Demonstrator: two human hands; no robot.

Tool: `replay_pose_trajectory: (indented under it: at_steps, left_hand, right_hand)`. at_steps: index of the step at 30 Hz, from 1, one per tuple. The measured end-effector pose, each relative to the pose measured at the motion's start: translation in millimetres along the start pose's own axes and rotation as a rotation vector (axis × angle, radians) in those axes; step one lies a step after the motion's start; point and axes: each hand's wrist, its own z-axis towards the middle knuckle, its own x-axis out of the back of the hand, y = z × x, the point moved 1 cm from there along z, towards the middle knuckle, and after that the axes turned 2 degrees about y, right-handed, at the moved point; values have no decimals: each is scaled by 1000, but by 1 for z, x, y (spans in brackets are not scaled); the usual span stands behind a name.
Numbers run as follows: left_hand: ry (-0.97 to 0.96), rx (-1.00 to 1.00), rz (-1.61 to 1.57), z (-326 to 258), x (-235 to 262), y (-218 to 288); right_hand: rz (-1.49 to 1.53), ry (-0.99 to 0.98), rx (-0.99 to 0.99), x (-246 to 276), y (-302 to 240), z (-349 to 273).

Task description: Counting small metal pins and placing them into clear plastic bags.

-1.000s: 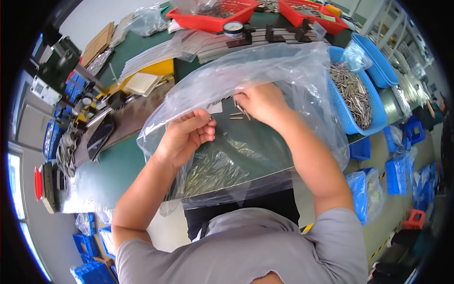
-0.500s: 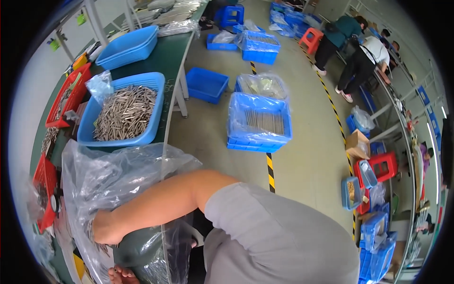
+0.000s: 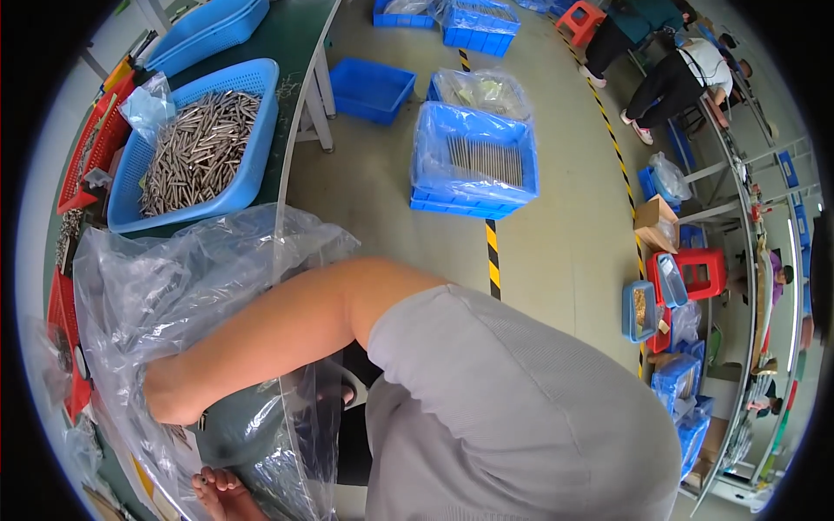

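My right arm reaches across to a large clear plastic bag [image 3: 200,269] on the green table. My right hand [image 3: 174,391] is bent down against the bag's film, and its fingers are out of sight. Small metal pins [image 3: 181,434] show just beneath it. Lower down, my left hand [image 3: 226,497] lies palm up beside the bag with its fingers loosely bent and apart; nothing clear is held in it. Beyond the bag stands a light blue basket [image 3: 265,130] heaped with short silvery metal pins [image 3: 204,152], a small clear bag [image 3: 148,108] at its edge.
Red baskets [image 3: 100,143] line the table's left side, and stacked blue baskets [image 3: 208,35] stand at the back. On the floor are blue crates [image 3: 473,204], one holding rows of metal rods, and black-yellow tape [image 3: 493,269]. Two people [image 3: 682,91] bend over a bench at right.
The view has shifted, so the table and crates sit higher in it. My right hand stays low at the bag. More of my left hand shows, its fingers less curled.
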Motion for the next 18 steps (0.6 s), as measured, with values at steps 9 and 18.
replay_pose_trajectory:
  at_steps: [9,18]
  left_hand:
    - [7,6,6,-2,1,1]
    - [8,7,28,-1,0,0]
  right_hand:
    - [-67,-113,5,4,-12,0]
    - [-51,-111,65,-2,-14,3]
